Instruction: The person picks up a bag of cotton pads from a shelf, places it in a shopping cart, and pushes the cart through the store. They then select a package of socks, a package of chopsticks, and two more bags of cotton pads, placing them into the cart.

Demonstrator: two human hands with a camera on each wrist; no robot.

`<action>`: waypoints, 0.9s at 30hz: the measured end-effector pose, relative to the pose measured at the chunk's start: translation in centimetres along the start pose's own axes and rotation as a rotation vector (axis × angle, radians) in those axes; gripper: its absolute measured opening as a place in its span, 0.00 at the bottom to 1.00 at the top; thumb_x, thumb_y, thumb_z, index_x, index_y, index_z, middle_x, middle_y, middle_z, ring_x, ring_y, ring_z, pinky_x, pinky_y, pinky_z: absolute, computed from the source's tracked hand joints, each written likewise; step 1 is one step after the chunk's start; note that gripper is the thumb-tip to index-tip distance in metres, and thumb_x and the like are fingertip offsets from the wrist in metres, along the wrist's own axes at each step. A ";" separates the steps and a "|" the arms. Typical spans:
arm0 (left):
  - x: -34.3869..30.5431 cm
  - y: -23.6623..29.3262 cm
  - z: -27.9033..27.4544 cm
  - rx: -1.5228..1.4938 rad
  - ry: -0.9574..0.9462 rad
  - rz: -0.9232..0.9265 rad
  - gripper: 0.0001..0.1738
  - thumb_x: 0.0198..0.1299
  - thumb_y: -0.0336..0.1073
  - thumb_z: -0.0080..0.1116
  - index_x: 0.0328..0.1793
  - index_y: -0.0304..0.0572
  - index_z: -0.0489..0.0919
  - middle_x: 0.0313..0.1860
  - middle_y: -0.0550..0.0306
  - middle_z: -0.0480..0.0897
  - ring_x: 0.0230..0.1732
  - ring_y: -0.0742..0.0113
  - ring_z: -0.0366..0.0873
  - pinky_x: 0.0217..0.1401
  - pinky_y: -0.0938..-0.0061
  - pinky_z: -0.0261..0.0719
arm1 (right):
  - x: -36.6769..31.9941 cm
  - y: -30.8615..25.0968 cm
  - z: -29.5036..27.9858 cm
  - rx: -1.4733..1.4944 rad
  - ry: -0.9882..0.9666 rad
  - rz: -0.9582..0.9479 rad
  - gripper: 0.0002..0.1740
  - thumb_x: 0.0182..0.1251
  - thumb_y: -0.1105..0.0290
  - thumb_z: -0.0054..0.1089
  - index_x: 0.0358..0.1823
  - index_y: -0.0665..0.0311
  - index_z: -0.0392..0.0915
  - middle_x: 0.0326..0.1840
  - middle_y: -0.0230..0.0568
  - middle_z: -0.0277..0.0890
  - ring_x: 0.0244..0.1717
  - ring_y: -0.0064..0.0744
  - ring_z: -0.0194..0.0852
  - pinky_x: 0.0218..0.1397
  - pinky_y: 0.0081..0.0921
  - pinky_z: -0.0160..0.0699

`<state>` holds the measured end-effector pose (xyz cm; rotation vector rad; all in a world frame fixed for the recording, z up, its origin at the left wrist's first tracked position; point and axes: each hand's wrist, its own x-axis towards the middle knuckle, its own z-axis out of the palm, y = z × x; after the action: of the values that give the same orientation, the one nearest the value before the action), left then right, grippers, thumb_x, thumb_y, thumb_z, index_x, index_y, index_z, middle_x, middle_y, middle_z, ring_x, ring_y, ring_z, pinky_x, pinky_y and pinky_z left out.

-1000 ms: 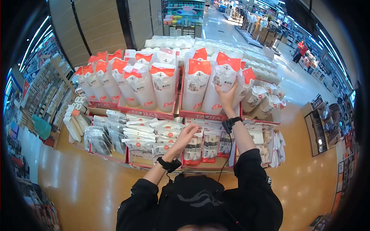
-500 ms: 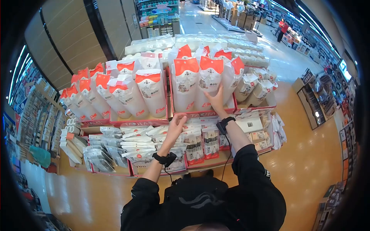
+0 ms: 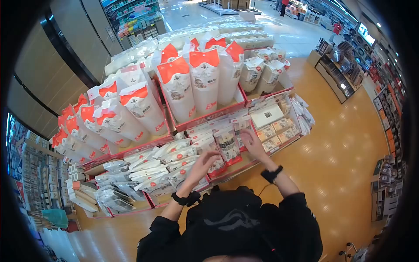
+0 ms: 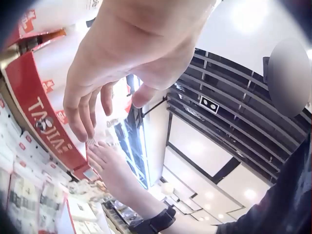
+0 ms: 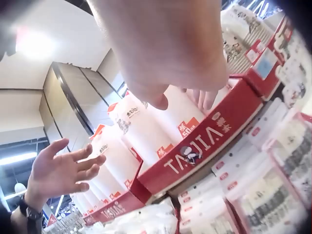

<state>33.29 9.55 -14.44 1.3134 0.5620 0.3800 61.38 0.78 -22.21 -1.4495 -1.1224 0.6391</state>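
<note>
Both hands hover over the lower shelf of a shop display. My left hand (image 3: pixel 204 160) hangs with relaxed fingers just above small upright packets (image 3: pixel 228 146) with red bottoms and holds nothing. My right hand (image 3: pixel 252 140) reaches with spread fingers to the packets beside them, and I cannot tell whether it touches them. Seen from the left wrist, the left hand's fingers (image 4: pixel 80 114) curve loosely, with the right hand (image 4: pixel 105 161) beyond them. The right wrist view has the right hand (image 5: pixel 165 48) close up and the left hand (image 5: pixel 63 168) open.
Tall white bags (image 3: pixel 205 81) with orange-red tops stand in red trays (image 3: pixel 209 115) on the upper tier. Flat white packets (image 3: pixel 166 157) fill the lower shelf to the left and small boxes (image 3: pixel 273 126) lie to the right. An orange floor (image 3: pixel 340 166) surrounds the display.
The right hand has come down from the tall bags on the upper tray to the small packets on the lower shelf. The left hand stayed over the lower shelf.
</note>
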 end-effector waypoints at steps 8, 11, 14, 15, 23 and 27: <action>-1.0 -6.1 8.7 0.079 -0.235 -0.226 0.18 0.72 0.46 0.53 0.60 0.44 0.75 0.50 0.63 0.80 0.54 0.74 0.77 0.50 0.77 0.75 | -41.9 24.5 -9.4 -0.155 0.215 0.794 0.11 0.68 0.67 0.54 0.41 0.68 0.78 0.33 0.43 0.80 0.34 0.30 0.80 0.37 0.31 0.78; 1.1 -8.5 12.9 0.091 -0.306 -0.267 0.18 0.72 0.45 0.53 0.59 0.43 0.75 0.48 0.63 0.80 0.48 0.76 0.77 0.48 0.79 0.75 | -63.0 30.1 -6.3 -0.175 0.339 0.958 0.15 0.67 0.64 0.57 0.45 0.71 0.79 0.37 0.44 0.82 0.30 0.34 0.81 0.34 0.34 0.80; 3.3 -8.9 18.7 0.205 -0.378 -0.209 0.17 0.72 0.44 0.53 0.58 0.41 0.75 0.46 0.61 0.80 0.45 0.76 0.77 0.46 0.79 0.75 | -71.2 26.8 -2.1 0.324 0.893 1.294 0.17 0.68 0.63 0.57 0.47 0.72 0.78 0.37 0.45 0.82 0.31 0.36 0.82 0.34 0.34 0.81; 4.4 -9.6 20.9 0.247 -0.419 -0.187 0.16 0.72 0.43 0.53 0.58 0.41 0.76 0.46 0.61 0.80 0.46 0.75 0.78 0.46 0.79 0.75 | -72.5 25.4 -0.7 0.530 1.107 1.358 0.18 0.68 0.63 0.57 0.47 0.73 0.78 0.37 0.45 0.82 0.31 0.36 0.82 0.34 0.34 0.82; 15.8 -22.1 27.8 0.571 -0.623 -0.383 0.17 0.70 0.42 0.54 0.56 0.39 0.76 0.49 0.55 0.81 0.47 0.69 0.81 0.42 0.76 0.77 | -64.6 21.6 -3.2 0.315 0.958 1.243 0.17 0.71 0.57 0.52 0.44 0.64 0.80 0.30 0.40 0.82 0.28 0.30 0.80 0.33 0.28 0.81; 21.2 -35.2 23.6 0.848 -0.695 -0.599 0.17 0.67 0.45 0.55 0.45 0.37 0.80 0.35 0.56 0.81 0.41 0.70 0.81 0.37 0.75 0.75 | -60.8 16.9 -11.9 0.527 1.137 1.061 0.21 0.73 0.55 0.51 0.52 0.65 0.76 0.41 0.41 0.82 0.36 0.29 0.81 0.40 0.27 0.80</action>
<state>62.49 -5.13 -48.75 1.8507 0.4947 -0.8804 52.46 -57.22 -48.22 -1.4827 0.7202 0.5745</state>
